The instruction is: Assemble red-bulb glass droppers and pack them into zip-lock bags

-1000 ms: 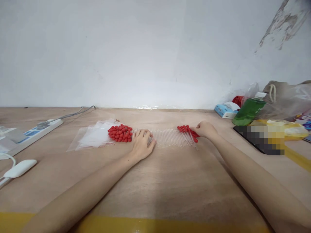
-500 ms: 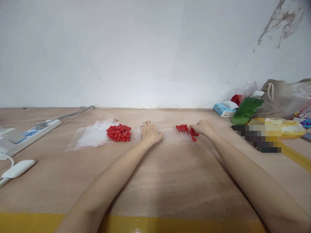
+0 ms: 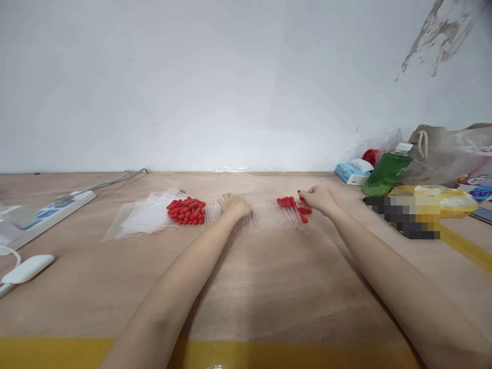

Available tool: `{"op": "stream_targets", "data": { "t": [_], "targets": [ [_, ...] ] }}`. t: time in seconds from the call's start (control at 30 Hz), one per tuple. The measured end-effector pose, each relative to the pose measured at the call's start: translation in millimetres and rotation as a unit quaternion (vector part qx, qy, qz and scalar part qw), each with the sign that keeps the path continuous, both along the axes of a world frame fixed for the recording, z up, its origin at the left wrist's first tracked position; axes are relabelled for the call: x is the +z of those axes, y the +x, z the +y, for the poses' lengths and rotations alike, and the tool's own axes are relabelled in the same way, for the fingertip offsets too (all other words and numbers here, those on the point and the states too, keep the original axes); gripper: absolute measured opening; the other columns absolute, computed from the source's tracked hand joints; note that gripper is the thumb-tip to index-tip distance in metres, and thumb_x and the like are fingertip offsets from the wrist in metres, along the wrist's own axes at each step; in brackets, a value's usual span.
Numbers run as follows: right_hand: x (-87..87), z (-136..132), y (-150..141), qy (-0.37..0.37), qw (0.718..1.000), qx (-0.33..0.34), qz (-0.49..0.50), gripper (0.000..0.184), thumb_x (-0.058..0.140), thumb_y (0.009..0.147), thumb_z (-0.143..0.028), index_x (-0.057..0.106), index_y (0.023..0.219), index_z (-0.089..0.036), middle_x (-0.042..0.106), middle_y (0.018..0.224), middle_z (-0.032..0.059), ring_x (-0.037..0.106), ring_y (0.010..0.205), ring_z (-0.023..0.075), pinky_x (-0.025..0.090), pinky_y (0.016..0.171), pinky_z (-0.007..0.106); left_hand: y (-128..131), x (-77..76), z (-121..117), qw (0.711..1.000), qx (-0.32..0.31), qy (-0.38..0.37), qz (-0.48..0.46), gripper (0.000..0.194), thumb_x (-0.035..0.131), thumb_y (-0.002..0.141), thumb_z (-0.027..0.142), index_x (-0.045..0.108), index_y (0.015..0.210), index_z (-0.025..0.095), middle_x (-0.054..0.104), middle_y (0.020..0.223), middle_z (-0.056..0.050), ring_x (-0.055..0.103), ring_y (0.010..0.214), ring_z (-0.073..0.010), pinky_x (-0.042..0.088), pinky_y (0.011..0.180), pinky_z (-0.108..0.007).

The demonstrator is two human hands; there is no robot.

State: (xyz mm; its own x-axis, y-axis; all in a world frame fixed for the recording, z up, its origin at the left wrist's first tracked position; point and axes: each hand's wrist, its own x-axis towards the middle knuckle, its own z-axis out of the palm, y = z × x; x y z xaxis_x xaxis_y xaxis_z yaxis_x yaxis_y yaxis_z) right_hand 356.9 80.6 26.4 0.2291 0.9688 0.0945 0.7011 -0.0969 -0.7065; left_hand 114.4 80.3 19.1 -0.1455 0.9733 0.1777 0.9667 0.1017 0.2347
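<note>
Lying side by side in a long row, slim clear plastic sticks (image 3: 269, 215) stretched across the middle of the light brown wooden desk (image 3: 246, 287). At the row's right end were several small red teardrop-shaped pieces (image 3: 286, 202), some set neatly in line and others askew (whether they were joined to the sticks could not be told). The right hand (image 3: 319, 199) was just beside them, its thumb and fingers pinching one red piece at its tip. The left hand (image 3: 236, 206) lay palm down over the sticks, left of the row's middle; whether its fingers gripped any could not be told.

A heaped cluster of red rounded tips (image 3: 186, 211) sat at the row's left end, touching a stack of clear flat plastic bags (image 3: 144, 214). Farther left lay a long white power strip (image 3: 48, 218); far right, a green plastic bottle with a white cap (image 3: 388, 171) leaned beside a blue-and-white tissue pack (image 3: 350, 173).
</note>
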Motion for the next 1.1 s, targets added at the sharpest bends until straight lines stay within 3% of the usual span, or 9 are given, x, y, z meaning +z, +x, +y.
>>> {"op": "stream_targets", "data": {
  "t": [0.1,0.2,0.3,0.37,0.43,0.53,0.67,0.8,1.1],
  "targets": [
    [-0.1,-3,-7,0.018,0.998,0.01,0.066,0.016,0.059,0.067,-0.031,0.059,0.069,-0.015,0.064,0.057,0.0069,0.06,0.053,0.0161,0.044,0.046,0.023,-1,2.7,-4,1.0,-0.007,0.019,-0.021,0.029,0.054,0.067,0.04,0.064,0.077,0.014,0.054,0.104,-0.019,0.04,0.105,-0.0359,0.029,0.083,-0.049],
    [-0.2,-9,-19,0.042,0.991,0.034,0.123,0.026,0.061,0.065,-0.029,0.056,0.085,-0.014,0.063,0.064,0.0054,0.059,0.054,0.0146,0.044,0.046,0.022,-4,9.5,-9,0.997,-0.026,0.048,-0.056,0.03,0.048,0.075,0.041,0.061,0.072,0.015,0.056,0.102,-0.018,0.041,0.104,-0.035,0.032,0.081,-0.047],
    [-3.6,-21,-35,0.119,0.983,0.082,0.113,0.037,0.06,0.067,-0.03,0.054,0.099,-0.013,0.061,0.07,0.0036,0.058,0.058,0.013,0.045,0.052,0.023,-13,19.8,-17,0.989,-0.068,0.084,-0.097,0.035,0.03,0.087,0.039,0.057,0.083,0.017,0.059,0.093,-0.011,0.051,0.092,-0.0241,0.039,0.075,-0.036],
    [-8.4,-33,-47,0.174,0.972,0.14,0.074,0.032,0.056,0.071,-0.032,0.057,0.096,-0.014,0.061,0.074,0.0041,0.057,0.063,0.0132,0.045,0.058,0.026,-22,25.7,-27,0.974,-0.123,0.115,-0.15,0.039,0.017,0.091,0.037,0.052,0.09,0.018,0.06,0.08,-0.005,0.055,0.075,-0.0156,0.041,0.068,-0.027],
    [-14.5,-48,-59,0.218,0.955,0.2,0.026,0.025,0.052,0.075,-0.033,0.061,0.091,-0.015,0.06,0.077,0.0053,0.055,0.068,0.0139,0.045,0.062,0.028,-33,27.4,-42,0.945,-0.199,0.149,-0.211,0.039,0.016,0.092,0.038,0.049,0.09,0.018,0.056,0.067,-0.001,0.053,0.062,-0.0126,0.041,0.062,-0.024],
    [-23.1,-68,-73,0.272,0.929,0.249,-0.023,0.022,0.049,0.079,-0.03,0.063,0.091,-0.018,0.056,0.078,0.0048,0.053,0.069,0.0143,0.044,0.062,0.029,-49,17.9,-68,0.919,-0.315,0.157,-0.179,0.03,0.026,0.091,0.034,0.052,0.088,0.018,0.054,0.072,-0.001,0.053,0.068,-0.0138,0.042,0.066,-0.026],
    [-27.7,-85,-83,0.321,0.895,0.308,-0.031,0.02,0.048,0.081,-0.025,0.06,0.095,-0.019,0.055,0.083,0.0055,0.052,0.074,0.0147,0.044,0.066,0.029,-61,-9.5,-95,0.882,-0.432,0.148,-0.113,0.027,0.032,0.089,0.021,0.05,0.109,0.018,0.052,0.093,-0.007,0.051,0.085,-0.0158,0.043,0.077,-0.029],
    [-26.2,-92,-86,0.307,0.88,0.36,-0.033,0.018,0.046,0.082,-0.024,0.058,0.095,-0.019,0.056,0.083,0.0054,0.052,0.072,0.0139,0.045,0.065,0.029,-61,-26.1,-98,0.869,-0.44,0.192,-0.117,0.026,0.036,0.088,0.017,0.052,0.109,0.016,0.053,0.09,-0.007,0.051,0.081,-0.0146,0.045,0.072,-0.028],
    [-27.9,-93,-87,0.292,0.883,0.367,-0.028,0.018,0.046,0.083,-0.024,0.058,0.095,-0.019,0.056,0.083,0.0059,0.053,0.07,0.0134,0.045,0.062,0.027,-60,-24.7,-96,0.863,-0.447,0.204,-0.112,0.028,0.039,0.086,0.014,0.052,0.111,0.016,0.057,0.092,-0.007,0.053,0.084,-0.0149,0.045,0.075,-0.028]
  ]
}}
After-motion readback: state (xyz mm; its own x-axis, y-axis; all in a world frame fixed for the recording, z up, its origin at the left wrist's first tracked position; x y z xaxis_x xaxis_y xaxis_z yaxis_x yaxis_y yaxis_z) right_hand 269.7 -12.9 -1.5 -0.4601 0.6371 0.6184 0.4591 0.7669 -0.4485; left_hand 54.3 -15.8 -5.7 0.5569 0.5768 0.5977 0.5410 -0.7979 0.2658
